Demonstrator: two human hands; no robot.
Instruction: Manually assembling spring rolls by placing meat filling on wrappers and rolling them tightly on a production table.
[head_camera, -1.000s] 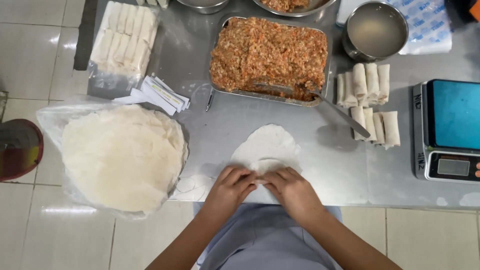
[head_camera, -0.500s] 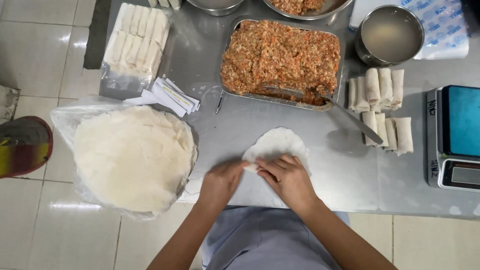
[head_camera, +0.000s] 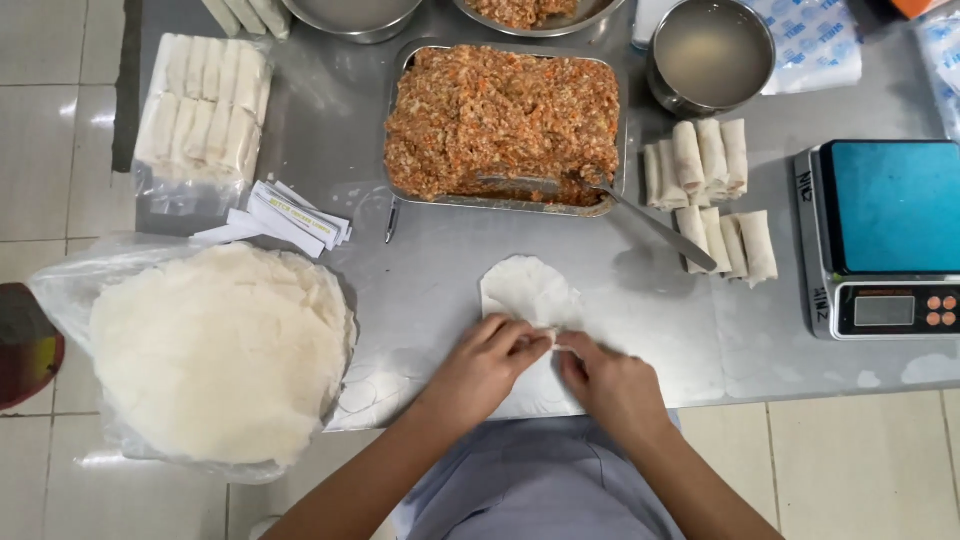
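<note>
**Rolling the wrapper: keep the near edge tight**

Your left hand (head_camera: 485, 360) and right hand (head_camera: 610, 385) meet at the near edge of the round white wrapper (head_camera: 525, 290), which lies flat on the steel desk (head_camera: 430, 290) just ahead of your fingertips. Both hands are closed narrowly, fingers pinching the wrapper's near edge and touching each other at the middle; whether filling already sits under the fold is hidden by your fingers.

To do this step well, I would keep both thumbs under the edge and press evenly, so the roll starts straight, not slanted. Hold the fold snug without tearing the thin sheet, and keep the far half of the wrapper flat against the desk as you go.

Beyond your hands stands the metal tray of orange-brown filling (head_camera: 500, 120) with a spoon (head_camera: 640, 215) resting in it. Ahead and to the right of your right hand lie the finished rolls (head_camera: 710, 190), and further right the scale (head_camera: 885, 235). To the left of your left hand sits the stack of wrappers (head_camera: 215, 350) on clear plastic.
</note>
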